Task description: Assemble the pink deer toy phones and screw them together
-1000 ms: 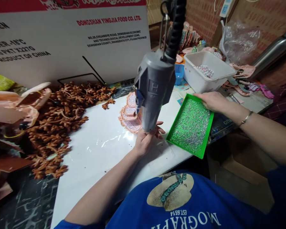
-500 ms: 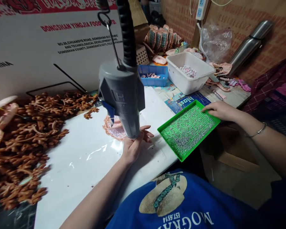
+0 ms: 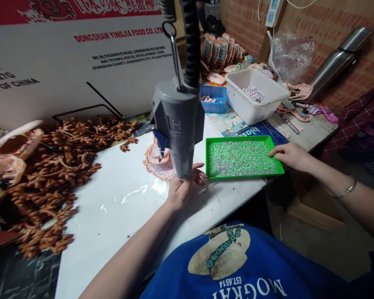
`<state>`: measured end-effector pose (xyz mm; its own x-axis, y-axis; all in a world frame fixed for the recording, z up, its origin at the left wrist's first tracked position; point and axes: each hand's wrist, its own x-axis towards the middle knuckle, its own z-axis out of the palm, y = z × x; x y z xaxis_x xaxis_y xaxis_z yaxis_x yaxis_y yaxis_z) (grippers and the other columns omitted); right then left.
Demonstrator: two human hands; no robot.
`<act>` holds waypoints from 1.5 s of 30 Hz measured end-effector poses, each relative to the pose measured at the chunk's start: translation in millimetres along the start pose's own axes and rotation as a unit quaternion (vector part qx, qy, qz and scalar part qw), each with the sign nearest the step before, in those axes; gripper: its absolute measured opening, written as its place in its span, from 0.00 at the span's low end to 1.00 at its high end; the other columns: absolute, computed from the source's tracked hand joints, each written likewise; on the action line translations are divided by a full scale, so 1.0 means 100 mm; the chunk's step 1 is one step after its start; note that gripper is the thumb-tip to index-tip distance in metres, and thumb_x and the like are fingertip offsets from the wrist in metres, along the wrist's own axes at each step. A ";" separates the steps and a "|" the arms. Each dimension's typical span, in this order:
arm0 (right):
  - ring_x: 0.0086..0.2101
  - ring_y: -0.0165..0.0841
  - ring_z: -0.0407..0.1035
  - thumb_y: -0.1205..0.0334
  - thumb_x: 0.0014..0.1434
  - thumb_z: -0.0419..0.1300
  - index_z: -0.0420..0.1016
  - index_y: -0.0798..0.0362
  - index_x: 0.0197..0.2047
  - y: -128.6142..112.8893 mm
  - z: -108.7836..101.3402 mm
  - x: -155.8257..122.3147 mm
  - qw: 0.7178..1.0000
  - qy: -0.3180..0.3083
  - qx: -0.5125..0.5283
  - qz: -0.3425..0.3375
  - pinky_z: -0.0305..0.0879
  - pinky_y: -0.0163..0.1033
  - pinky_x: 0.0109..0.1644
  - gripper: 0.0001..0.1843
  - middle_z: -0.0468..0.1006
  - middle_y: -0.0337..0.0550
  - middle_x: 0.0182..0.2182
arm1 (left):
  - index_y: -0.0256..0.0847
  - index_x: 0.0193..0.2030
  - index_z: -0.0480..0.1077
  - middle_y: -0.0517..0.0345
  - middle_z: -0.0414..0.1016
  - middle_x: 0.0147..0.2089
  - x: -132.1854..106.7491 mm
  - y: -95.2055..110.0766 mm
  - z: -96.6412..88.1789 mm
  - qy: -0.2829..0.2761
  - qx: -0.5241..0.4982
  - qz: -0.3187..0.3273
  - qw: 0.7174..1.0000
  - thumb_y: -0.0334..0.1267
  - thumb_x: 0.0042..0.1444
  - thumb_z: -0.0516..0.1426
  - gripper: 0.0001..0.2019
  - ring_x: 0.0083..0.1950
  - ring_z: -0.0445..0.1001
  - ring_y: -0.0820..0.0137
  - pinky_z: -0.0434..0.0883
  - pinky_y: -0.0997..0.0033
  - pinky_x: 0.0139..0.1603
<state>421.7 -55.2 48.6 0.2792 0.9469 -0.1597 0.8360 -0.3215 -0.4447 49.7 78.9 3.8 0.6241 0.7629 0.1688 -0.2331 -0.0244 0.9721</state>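
Note:
My right hand (image 3: pixel 291 156) grips the right end of a shallow green tray (image 3: pixel 207 160), its fingers at the rim. Many small silvery screws (image 3: pixel 239 158) cover the tray's floor. My left hand (image 3: pixel 182 189) has its fingers stretched toward the tray's left end; whether they touch it I cannot tell. In front of that hand hangs a grey power screwdriver (image 3: pixel 180 124) on a hook and black coiled cord, hiding part of the hand. Behind the tool, a patterned pinkish shell-like piece (image 3: pixel 158 164) lies on the white work surface (image 3: pixel 112 220).
Brown branching plastic parts (image 3: pixel 50 182) are heaped at the left, before a large white carton (image 3: pixel 112 87). At the back stand a blue bin (image 3: pixel 216 107), a white tub (image 3: pixel 252 109) of small pale pieces, and a steel flask (image 3: pixel 339 62).
My right hand has swung the green tray from a slant to nearly level, and its left end now lies by my left hand's fingers. The camera view has shifted slightly left.

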 end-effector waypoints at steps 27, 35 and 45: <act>0.35 0.33 0.62 0.57 0.68 0.56 0.79 0.51 0.37 -0.96 0.96 -0.18 0.882 0.200 -0.032 -0.426 0.58 0.40 0.39 0.12 0.72 0.42 0.29 | 0.33 0.55 0.74 0.48 0.81 0.37 -0.07 0.05 0.02 -0.007 0.023 -0.013 1.000 0.54 0.64 0.56 0.25 0.31 0.76 0.69 0.74 0.69 0.35; 0.34 0.34 0.63 0.61 0.67 0.57 0.81 0.48 0.40 -0.96 0.96 -0.18 0.902 0.194 -0.025 -0.385 0.58 0.42 0.40 0.10 0.74 0.41 0.30 | 0.33 0.53 0.75 0.49 0.80 0.34 -0.05 -0.01 0.09 0.007 -0.017 -0.013 1.000 0.54 0.63 0.57 0.24 0.30 0.77 0.68 0.74 0.68 0.34; 0.36 0.33 0.65 0.66 0.68 0.55 0.79 0.50 0.46 -0.96 0.98 -0.26 0.894 0.208 0.005 -0.397 0.59 0.41 0.40 0.11 0.76 0.43 0.32 | 0.35 0.54 0.74 0.50 0.80 0.35 -0.07 -0.03 0.07 -0.016 -0.008 0.001 1.000 0.52 0.65 0.56 0.23 0.32 0.77 0.71 0.74 0.70 0.35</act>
<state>287.9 -50.3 9.1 -0.2465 0.7981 0.5497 0.8447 0.4550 -0.2819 51.4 68.9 0.4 0.6477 0.7412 0.1764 -0.2464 -0.0152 0.9691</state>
